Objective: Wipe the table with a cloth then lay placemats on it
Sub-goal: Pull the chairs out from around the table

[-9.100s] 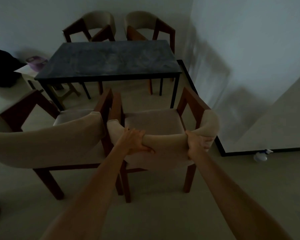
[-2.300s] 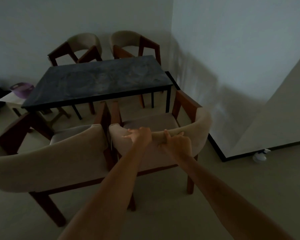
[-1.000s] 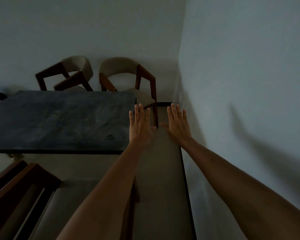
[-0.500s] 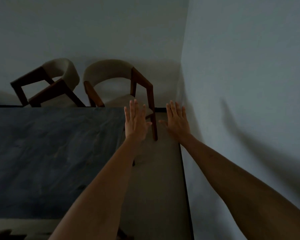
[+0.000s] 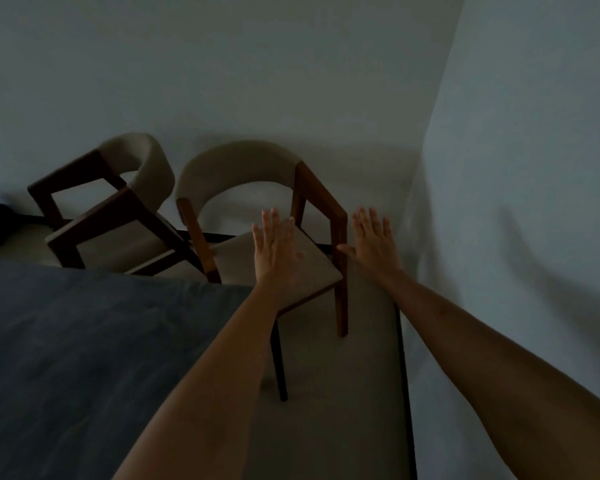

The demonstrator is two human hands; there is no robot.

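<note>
Dim room, head view. The dark table is seen at lower left; its surface shows faint streaks, and no cloth or placemats can be found in view, so neither wiping nor laying is judged to have begun. The step in hand is judged to be preparation: room around the table is being made by dealing with the chairs. Both arms are extended toward the near chair at the table's far right corner. The left hand is held flat with fingers straight and spread, grasping nothing; whether it touches the seat below or hovers over it cannot be told. The right hand is likewise released, fingers straight, with the thumb just beside the chair's right front post; contact cannot be confirmed. A second chair stands to the left, close against the first and partly hidden by the table's far edge. The next move is judged to call for a grip on the chair's frame or back, then fetching a cloth. Open room is narrow: a strip of floor runs between the table's right edge and the wall, bounded by a dark skirting line; the chair sits near the corner, so any swing rightward risks striking the wall.
</note>
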